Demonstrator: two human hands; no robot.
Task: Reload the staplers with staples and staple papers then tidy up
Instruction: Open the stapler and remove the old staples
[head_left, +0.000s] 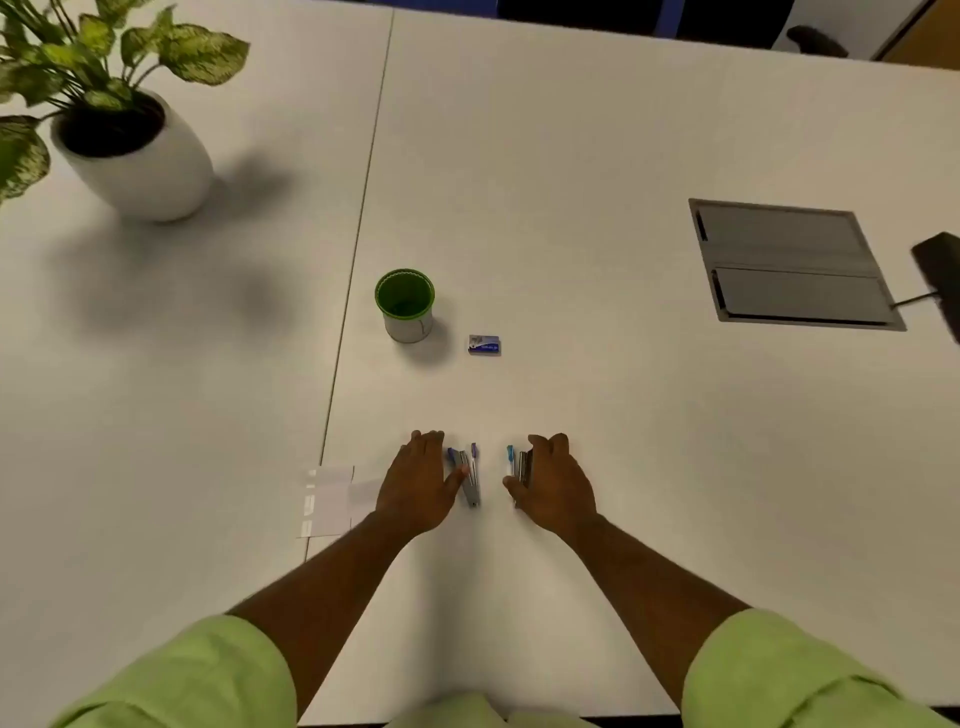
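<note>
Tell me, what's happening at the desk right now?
Left hand and right hand each resting by a stapler, grip unclear. Staple box untouched, beyond the hands. Nothing in the way.

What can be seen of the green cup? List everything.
The green cup stands upright on the white table, just right of the table's seam and left of the small blue box. It is round and open-topped, with a bright green rim and inside and a pale, whitish outer wall bearing a faint mark. It looks like plastic and appears empty. Nothing touches it; both hands are nearer the person.
</note>
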